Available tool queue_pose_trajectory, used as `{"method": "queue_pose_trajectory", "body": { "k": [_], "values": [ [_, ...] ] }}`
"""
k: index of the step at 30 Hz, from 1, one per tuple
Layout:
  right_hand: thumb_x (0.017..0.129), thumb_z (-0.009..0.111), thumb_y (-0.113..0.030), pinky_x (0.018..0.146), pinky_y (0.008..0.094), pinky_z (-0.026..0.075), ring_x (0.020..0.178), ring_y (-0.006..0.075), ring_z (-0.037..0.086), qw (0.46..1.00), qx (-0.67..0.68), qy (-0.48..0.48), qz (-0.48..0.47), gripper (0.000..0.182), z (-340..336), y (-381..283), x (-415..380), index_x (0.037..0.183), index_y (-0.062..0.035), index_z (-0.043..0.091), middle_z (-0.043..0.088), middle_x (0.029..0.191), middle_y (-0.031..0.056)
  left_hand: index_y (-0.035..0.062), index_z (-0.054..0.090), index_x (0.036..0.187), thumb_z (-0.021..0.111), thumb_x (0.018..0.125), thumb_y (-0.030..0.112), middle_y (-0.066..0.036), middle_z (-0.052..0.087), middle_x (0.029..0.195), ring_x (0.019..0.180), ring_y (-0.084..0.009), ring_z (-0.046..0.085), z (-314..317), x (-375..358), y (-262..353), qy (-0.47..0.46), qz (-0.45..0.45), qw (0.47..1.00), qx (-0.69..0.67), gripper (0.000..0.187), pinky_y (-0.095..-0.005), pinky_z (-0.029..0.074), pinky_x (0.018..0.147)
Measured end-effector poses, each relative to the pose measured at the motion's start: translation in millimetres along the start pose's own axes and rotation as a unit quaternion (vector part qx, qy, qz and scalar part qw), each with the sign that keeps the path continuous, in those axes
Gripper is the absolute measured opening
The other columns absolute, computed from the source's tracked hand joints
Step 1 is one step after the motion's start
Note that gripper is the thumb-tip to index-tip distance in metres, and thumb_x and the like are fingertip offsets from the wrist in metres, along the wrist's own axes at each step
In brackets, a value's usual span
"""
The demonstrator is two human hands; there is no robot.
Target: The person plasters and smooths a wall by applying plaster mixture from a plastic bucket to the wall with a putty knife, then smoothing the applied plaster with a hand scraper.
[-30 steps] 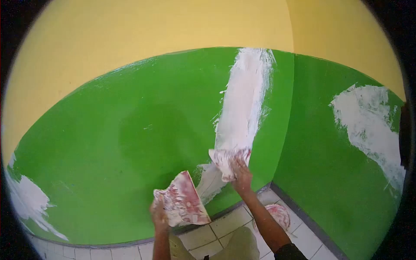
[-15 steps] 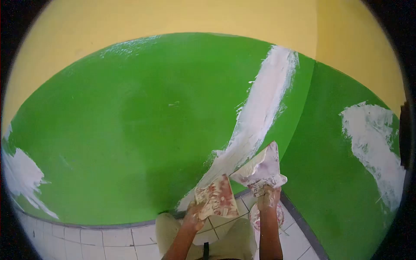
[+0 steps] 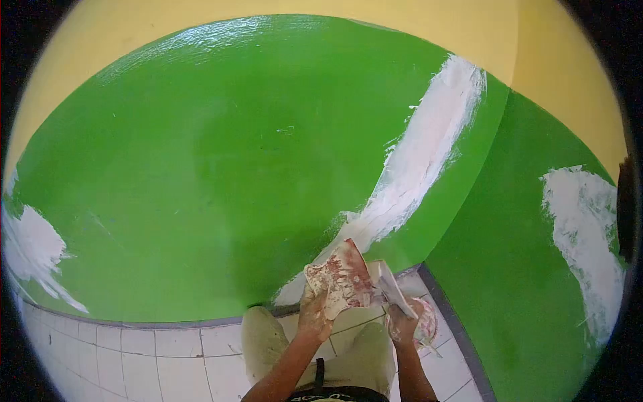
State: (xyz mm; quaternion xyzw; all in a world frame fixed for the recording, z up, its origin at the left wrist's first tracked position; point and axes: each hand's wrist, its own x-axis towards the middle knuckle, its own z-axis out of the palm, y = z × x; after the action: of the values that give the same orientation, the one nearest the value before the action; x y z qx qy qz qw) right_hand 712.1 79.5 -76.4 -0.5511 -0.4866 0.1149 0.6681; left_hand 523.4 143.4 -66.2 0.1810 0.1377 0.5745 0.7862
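My left hand (image 3: 313, 313) is closed on the edge of a putty-smeared board (image 3: 349, 276), its flat face streaked white and reddish brown. Closed as well, my right hand (image 3: 406, 323) grips a wide putty knife (image 3: 394, 287), its pale blade now nearly edge-on and right at the board's right side. Behind both tools, a broad band of white putty (image 3: 423, 157) slants down the green wall (image 3: 268, 187) toward the floor.
Another white patch (image 3: 581, 231) covers part of the right-hand wall, and one more (image 3: 39, 244) is at far left. A putty-stained round container (image 3: 426, 327) stands by my right hand on the tiled floor (image 3: 177, 352). Grey skirting (image 3: 452, 311) meets in the corner.
The putty knife has turned from broadside to nearly edge-on and come down beside the board. The board has risen slightly. My view has tilted, showing the wall higher up in the frame.
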Motion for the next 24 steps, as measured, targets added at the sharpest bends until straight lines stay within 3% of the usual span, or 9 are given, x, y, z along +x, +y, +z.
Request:
{"method": "queue_pose_trajectory", "body": {
  "k": [6,9,12,15,18,21,22,23,24],
  "values": [
    [0.078,0.062,-0.005,0.063,0.0314,0.047,0.067,0.0156,0.058,0.994,-0.066,-0.075,-0.048,0.012,3.4,41.8,0.0,0.088,0.0011,0.066,0.065,0.078,0.0063,0.0046,0.042,0.128,0.049,0.093,0.009,-0.011,0.056,0.118,0.101,-0.0214,0.061,-15.7,-3.2,3.6,0.021,-0.004,0.999,-0.040,0.036,-0.0347,0.054,0.085],
    [0.071,0.061,0.001,0.059,0.0310,0.047,0.064,0.0235,0.062,0.947,-0.178,-0.065,-0.260,0.021,9.1,44.8,7.0,0.091,-0.0002,0.067,0.068,0.083,0.0136,0.0041,0.043,0.130,0.051,0.089,0.004,-0.011,0.056,0.120,0.102,-0.0229,0.060,-37.5,-3.8,-6.6,-0.026,0.089,0.978,0.187,0.041,-0.0334,0.050,0.089],
    [0.073,0.061,0.000,0.063,0.0334,0.049,0.071,0.0284,0.065,0.984,-0.088,-0.084,-0.128,0.020,14.4,23.2,11.6,0.092,-0.0008,0.067,0.068,0.088,0.0161,0.0011,0.044,0.130,0.052,0.085,0.002,-0.011,0.054,0.123,0.104,-0.0255,0.058,-37.9,-3.9,-4.2,-0.021,0.035,0.992,0.120,0.045,-0.0342,0.047,0.093],
    [0.074,0.063,-0.001,0.065,0.0350,0.050,0.074,0.0301,0.066,0.980,-0.086,-0.126,-0.126,0.018,11.3,18.9,20.4,0.092,-0.0006,0.067,0.068,0.088,0.0178,-0.0017,0.044,0.130,0.054,0.080,0.002,-0.013,0.054,0.125,0.106,-0.0294,0.057,-32.1,-5.3,-6.3,-0.052,0.171,0.957,0.226,0.051,-0.0366,0.045,0.095],
    [0.076,0.063,-0.003,0.068,0.0353,0.052,0.069,0.0279,0.064,0.973,-0.151,-0.135,-0.106,0.016,-11.3,65.7,23.1,0.091,0.0008,0.066,0.067,0.089,0.0172,-0.0040,0.042,0.132,0.054,0.072,0.002,-0.016,0.051,0.130,0.106,-0.0339,0.057,-32.9,1.9,-3.7,0.088,-0.022,0.994,-0.066,0.061,-0.0387,0.042,0.097],
    [0.085,0.050,-0.006,0.059,0.0335,0.050,0.078,0.0231,0.061,0.920,-0.386,-0.006,-0.073,0.014,-29.7,116.3,19.6,0.088,0.0009,0.061,0.061,0.082,0.0124,-0.0033,0.045,0.130,0.055,0.075,0.004,-0.019,0.054,0.123,0.106,-0.0351,0.057,-9.2,-11.6,10.8,-0.032,0.213,0.905,0.367,0.056,-0.0399,0.043,0.095],
    [0.082,0.049,-0.003,0.062,0.0352,0.052,0.078,0.0248,0.061,0.988,-0.076,0.086,0.107,0.016,-24.1,76.7,27.1,0.095,0.0004,0.058,0.060,0.087,0.0125,-0.0014,0.048,0.122,0.053,0.084,0.010,-0.014,0.057,0.115,0.099,-0.0294,0.060,6.8,-10.4,15.6,0.015,0.273,0.876,0.398,0.040,-0.0369,0.047,0.085],
    [0.079,0.049,0.000,0.065,0.0368,0.054,0.078,0.0264,0.060,0.916,0.245,0.166,0.271,0.023,-22.1,51.2,31.4,0.101,-0.0001,0.055,0.059,0.091,0.0126,-0.0005,0.050,0.118,0.052,0.089,0.013,-0.012,0.058,0.111,0.095,-0.0266,0.061,10.5,-7.2,16.4,0.035,0.303,0.858,0.413,0.033,-0.0354,0.050,0.081],
    [0.076,0.048,0.004,0.070,0.0389,0.056,0.078,0.0275,0.060,0.893,0.327,0.116,0.288,0.036,-33.5,52.6,29.1,0.112,-0.0005,0.047,0.056,0.097,0.0132,0.0004,0.051,0.114,0.052,0.093,0.016,-0.010,0.059,0.107,0.092,-0.0237,0.062,14.2,-4.0,17.3,0.057,0.332,0.839,0.428,0.026,-0.0339,0.052,0.076]
  ]
}}
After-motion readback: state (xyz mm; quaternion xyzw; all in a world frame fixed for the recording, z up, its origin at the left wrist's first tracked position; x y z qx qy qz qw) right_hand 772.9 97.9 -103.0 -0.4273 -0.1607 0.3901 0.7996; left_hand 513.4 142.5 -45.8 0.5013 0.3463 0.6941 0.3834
